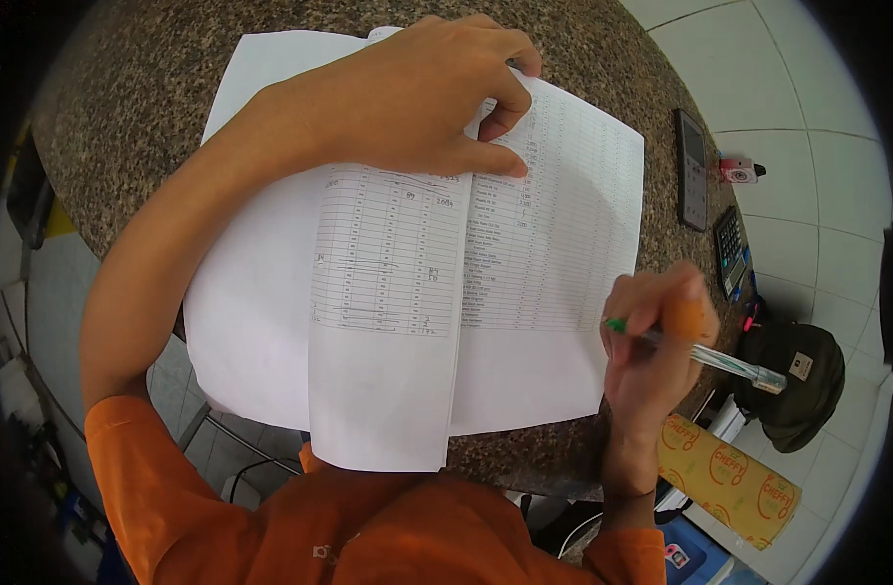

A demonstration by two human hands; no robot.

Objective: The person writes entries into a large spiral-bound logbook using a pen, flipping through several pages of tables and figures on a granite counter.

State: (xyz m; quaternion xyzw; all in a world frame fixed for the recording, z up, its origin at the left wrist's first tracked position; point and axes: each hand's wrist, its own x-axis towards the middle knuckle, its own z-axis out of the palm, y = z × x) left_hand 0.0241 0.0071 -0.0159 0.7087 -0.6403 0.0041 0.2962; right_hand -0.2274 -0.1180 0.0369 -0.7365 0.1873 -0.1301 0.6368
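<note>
Printed sheets of paper (554, 273) with ruled rows lie on the speckled stone table, over a larger blank white sheet (241, 322). One page (378, 400) is folded over toward me and bears handwritten figures. Across the top of this page lies my left hand (436, 97), bent fingers spread and thumb resting on the printed rows beside the fold. My right hand (656, 341), slightly blurred, is raised at the sheets' right edge. Its fingers are closed round a clear striped pen (724, 366) with a green end pointing left. An orange patch shows on this hand.
Along the right of the stone tabletop (134, 117) lie a dark phone-like device (692, 171) and a calculator (730, 252). Beyond the edge are a dark green bag (793, 375), a yellow patterned box (729, 478) and a small pink object (741, 171).
</note>
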